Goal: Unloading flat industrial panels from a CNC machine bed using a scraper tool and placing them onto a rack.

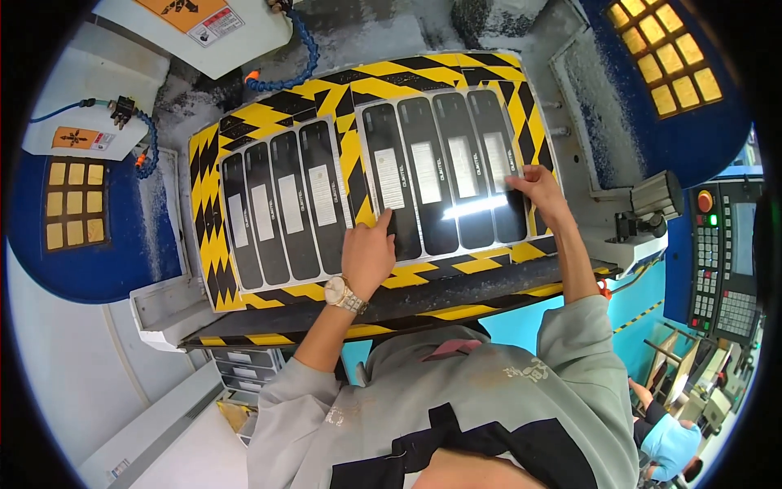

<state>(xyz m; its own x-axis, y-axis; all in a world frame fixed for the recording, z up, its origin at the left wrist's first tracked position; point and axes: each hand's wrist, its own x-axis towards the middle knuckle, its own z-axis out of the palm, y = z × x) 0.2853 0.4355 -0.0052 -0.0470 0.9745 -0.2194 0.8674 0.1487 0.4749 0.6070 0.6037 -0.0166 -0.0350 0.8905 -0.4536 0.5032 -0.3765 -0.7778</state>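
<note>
Two flat sheets lie side by side on a bed (358,167) covered in black-and-yellow striped tape. The left sheet (295,189) and the right sheet (393,222) each carry several long black panels with pale rectangles. My left hand (371,248), wearing a metal wristwatch (342,295), is open; its stretched index finger touches the right sheet near its left side. At that sheet's right edge, my right hand (539,194) has thumb and forefinger closed on the border. The fingertips' undersides are hidden. A bright light streak crosses the right panels.
Blue coolant hoses with orange tips (303,61) hang beyond the bed, beside white machine housings (216,33). Blue side walls have gridded lamps (664,55). A grey cylindrical fitting (654,197) stands right, near a control panel (725,261). Another person (669,444) is at the lower right.
</note>
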